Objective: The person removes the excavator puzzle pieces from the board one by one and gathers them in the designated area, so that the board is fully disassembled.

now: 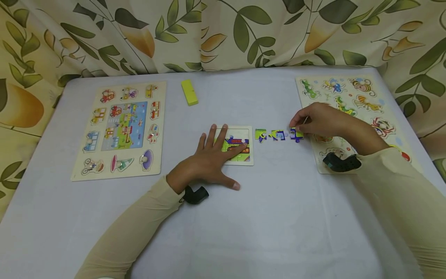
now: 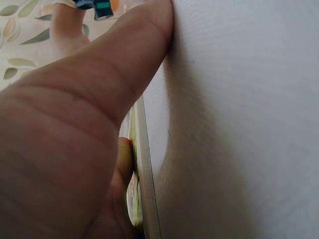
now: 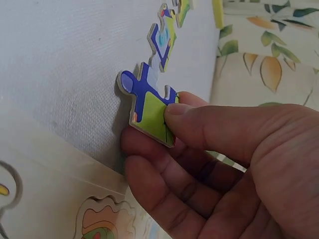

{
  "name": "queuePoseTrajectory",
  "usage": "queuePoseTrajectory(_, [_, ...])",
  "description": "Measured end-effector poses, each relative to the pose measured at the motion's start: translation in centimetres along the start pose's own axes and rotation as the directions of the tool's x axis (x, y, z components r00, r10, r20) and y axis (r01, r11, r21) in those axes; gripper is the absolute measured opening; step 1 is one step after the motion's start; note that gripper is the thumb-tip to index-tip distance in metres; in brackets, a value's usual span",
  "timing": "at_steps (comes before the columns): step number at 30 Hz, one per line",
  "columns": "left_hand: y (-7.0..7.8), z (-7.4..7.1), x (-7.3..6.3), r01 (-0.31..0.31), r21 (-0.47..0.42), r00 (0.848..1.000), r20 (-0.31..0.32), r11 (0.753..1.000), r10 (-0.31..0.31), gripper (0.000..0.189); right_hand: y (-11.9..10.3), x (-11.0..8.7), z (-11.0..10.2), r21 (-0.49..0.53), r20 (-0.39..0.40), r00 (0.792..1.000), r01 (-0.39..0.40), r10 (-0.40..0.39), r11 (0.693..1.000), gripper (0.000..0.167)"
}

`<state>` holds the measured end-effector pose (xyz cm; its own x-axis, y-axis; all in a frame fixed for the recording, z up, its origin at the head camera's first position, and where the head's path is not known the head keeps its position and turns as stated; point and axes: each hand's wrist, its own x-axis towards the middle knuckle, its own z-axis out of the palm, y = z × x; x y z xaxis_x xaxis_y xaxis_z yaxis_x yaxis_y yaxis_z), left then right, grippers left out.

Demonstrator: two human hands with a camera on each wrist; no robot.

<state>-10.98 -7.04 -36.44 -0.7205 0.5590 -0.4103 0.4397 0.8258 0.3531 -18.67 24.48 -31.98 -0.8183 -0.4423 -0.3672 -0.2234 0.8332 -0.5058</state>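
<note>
My left hand (image 1: 209, 164) lies with its fingers spread over a small jigsaw board (image 1: 251, 149), fingertips on its picture and the thumb on the white cloth. Green and purple printing shows between the fingers; the palm side hides the rest. My right hand (image 1: 318, 119) pinches a green and blue jigsaw piece (image 3: 154, 107) between thumb and fingers, by its green part. Seen from the right wrist, that piece tilts close over the cloth. Two similar pieces, a middle one (image 1: 278, 135) and a left one (image 1: 260, 135), lie in a row between it and the small board.
A vehicle peg puzzle board (image 1: 78, 168) lies at the left, and an insect and animal puzzle board (image 1: 348, 94) at the right, partly under my right arm. A yellow block (image 1: 189, 92) lies farther back. Leaf-patterned curtain (image 1: 230, 38) borders the white-covered table (image 1: 244, 232).
</note>
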Motion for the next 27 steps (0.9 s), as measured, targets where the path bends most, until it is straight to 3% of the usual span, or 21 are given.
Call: queuePoseTrajectory(27, [0.03,-0.02,-0.04,-0.007,0.005,1.000,-0.001,1.000,0.007,0.112,0.00,0.11,0.75,-0.072,-0.071,0.997,-0.014,0.009,0.997,0.012])
